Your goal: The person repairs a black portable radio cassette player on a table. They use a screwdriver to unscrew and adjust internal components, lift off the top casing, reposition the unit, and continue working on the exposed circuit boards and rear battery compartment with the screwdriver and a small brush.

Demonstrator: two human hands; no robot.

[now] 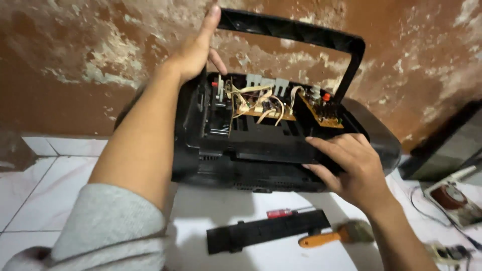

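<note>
Peeling rust-brown plaster fills the background, w/ white floor tiles point(30, 200) seen at lower left and a white work surface point(281, 253) below. A black portable radio-cassette unit point(241, 165) is stood on that surface against the wall, its top casing removed so that tan circuit boards point(273, 113), cream ribbon wires and red-capped parts are exposed. The unit's black carry handle point(301, 32) is raised upright above the body. The left hand point(193, 50), sleeve pushed up on a grey sweatshirt, is laid open against the handle's left end, fingers extended upward and thumb spread; a closed grip is not shown. The right hand point(351, 168) is curled over the unit's front right edge, fingers bent and pressed onto the black casing, approx. beneath the right-hand board. In front of the unit, a detached black plastic panel point(268, 232) is laid flat, w/ a small red-handled screwdriver point(281, 213) just behind it and an orange-handled brush point(334, 235) touching its right end. At far right, a round brown part on a white base point(454, 198) and tangled wires are partly seen.
</note>
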